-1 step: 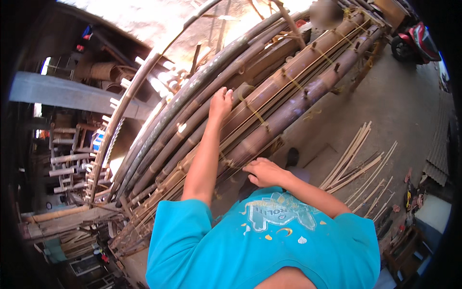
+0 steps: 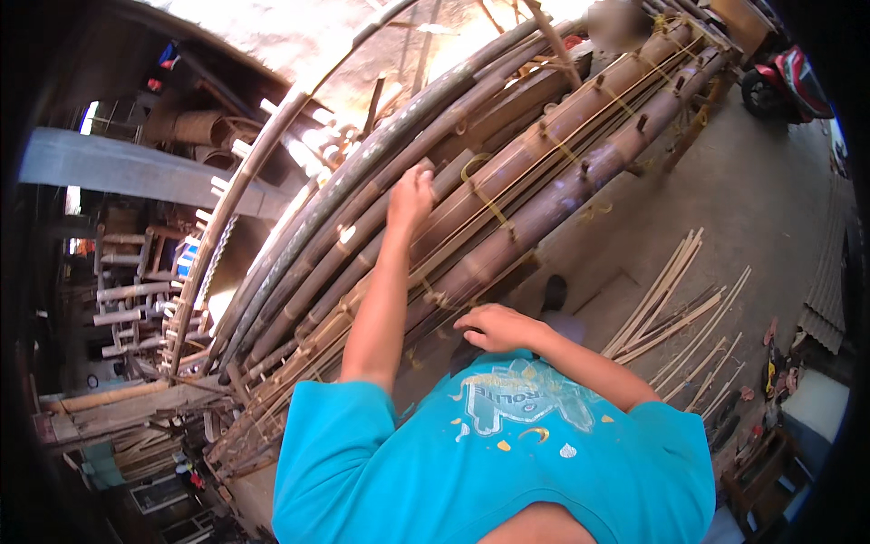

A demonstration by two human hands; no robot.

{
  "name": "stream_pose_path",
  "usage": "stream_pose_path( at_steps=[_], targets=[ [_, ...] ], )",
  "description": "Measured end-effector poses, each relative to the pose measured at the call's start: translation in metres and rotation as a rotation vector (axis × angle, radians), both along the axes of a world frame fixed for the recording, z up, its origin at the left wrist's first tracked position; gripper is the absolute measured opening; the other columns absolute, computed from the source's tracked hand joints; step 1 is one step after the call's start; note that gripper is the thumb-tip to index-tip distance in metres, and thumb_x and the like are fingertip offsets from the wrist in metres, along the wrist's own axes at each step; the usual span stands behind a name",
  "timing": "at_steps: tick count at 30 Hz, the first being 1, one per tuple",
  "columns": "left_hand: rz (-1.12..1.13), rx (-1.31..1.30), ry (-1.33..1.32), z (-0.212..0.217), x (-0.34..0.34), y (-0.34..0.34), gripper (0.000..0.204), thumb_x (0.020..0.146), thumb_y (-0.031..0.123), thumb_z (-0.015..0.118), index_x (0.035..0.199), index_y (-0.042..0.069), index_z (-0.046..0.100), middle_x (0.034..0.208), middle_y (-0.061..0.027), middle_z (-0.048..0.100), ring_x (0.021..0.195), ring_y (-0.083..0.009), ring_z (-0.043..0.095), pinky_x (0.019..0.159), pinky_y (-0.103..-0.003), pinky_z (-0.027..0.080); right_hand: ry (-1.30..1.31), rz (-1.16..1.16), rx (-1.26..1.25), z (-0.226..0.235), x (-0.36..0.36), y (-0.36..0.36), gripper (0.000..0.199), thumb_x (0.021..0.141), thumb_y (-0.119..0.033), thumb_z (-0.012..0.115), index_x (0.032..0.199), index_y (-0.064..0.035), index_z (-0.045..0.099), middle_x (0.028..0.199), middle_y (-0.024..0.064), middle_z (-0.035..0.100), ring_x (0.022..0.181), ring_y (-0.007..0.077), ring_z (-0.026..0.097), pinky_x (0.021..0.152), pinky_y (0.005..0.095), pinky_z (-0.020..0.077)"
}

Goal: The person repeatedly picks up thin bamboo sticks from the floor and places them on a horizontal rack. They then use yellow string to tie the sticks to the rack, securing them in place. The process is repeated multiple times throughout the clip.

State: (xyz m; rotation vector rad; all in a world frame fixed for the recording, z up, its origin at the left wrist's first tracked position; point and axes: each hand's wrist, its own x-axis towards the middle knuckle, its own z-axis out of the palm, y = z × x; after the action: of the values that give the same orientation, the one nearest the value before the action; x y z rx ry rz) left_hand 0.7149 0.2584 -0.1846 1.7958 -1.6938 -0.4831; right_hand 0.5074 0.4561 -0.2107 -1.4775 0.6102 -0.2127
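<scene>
My left hand (image 2: 413, 195) is raised over a row of bamboo poles, its fingers folded together beside the cut end of a brown pole (image 2: 446, 176). Whatever those fingers may hold is hidden. Close to my body, my right hand (image 2: 494, 326) hovers by the near edge of the thick front bamboo pole (image 2: 553, 204), thumb and fingers apart and bent, with nothing visible in them. Short dark pegs stick up from this pole. Another thick bamboo pole (image 2: 517, 159) runs alongside it, with thin bamboo strips between them. A yellow tie (image 2: 489, 204) crosses these strips.
Split bamboo sticks (image 2: 657, 290) lie on the concrete floor at right. A red motorbike (image 2: 788, 82) stands at the far right. Curved poles (image 2: 390, 127) bow along the far side. Bamboo frames (image 2: 127, 290) and a bluish beam (image 2: 118, 168) are at left.
My left hand has shifted slightly left and down, its fingers drawn in closer. The yellow tie's loop shows more fully beside it. My right hand has barely moved.
</scene>
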Motion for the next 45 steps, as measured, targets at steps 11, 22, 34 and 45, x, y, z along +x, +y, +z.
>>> stream_pose_path(
  at_steps=[11,22,34,45],
  targets=[
    [-0.122,0.119,0.214,-0.077,0.084,0.166,0.033,0.092,0.035,0.064,0.113,0.011,0.059,0.108,-0.0204,0.066,0.108,-0.0303,0.063,0.092,-0.046,0.047,0.035,-0.431,-0.476,0.093,0.207,-0.037,0.047,0.101,-0.044,0.042,0.092,-0.006,0.067,0.085,0.0124,0.064,0.089,0.0249,0.061,0.087,0.0401,0.0473],
    [-0.11,0.226,0.059,-0.048,0.092,0.158,0.033,0.099,0.039,0.049,0.107,0.014,0.068,0.094,-0.0183,0.069,0.092,-0.0394,0.066,0.079,-0.047,0.05,-0.353,0.032,-0.286,0.138,0.094,-0.065,0.055,0.102,-0.037,0.046,0.064,0.0016,0.049,0.067,0.0138,0.056,0.066,0.0184,0.051,0.062,0.0367,0.0438],
    [0.1,-0.032,0.501,0.035,0.066,0.055,0.028,0.102,0.021,0.049,0.098,0.002,0.068,0.074,-0.0093,0.068,0.067,-0.0202,0.066,0.063,-0.036,0.051,-0.06,-0.092,-0.836,0.001,0.058,0.022,0.043,0.093,-0.031,0.055,0.06,-0.003,0.059,0.058,0.0197,0.057,0.064,0.0401,0.057,0.07,0.0471,0.0474],
    [0.076,0.011,-0.09,0.019,0.174,0.138,0.034,0.1,0.029,0.044,0.101,0.001,0.063,0.094,-0.0264,0.067,0.094,-0.0459,0.063,0.079,-0.053,0.048,-0.711,-1.351,0.774,-0.035,0.08,0.084,0.044,0.101,-0.048,0.048,0.114,-0.0093,0.063,0.106,0.0056,0.063,0.103,0.0197,0.059,0.094,0.0472,0.0475]
  ],
)
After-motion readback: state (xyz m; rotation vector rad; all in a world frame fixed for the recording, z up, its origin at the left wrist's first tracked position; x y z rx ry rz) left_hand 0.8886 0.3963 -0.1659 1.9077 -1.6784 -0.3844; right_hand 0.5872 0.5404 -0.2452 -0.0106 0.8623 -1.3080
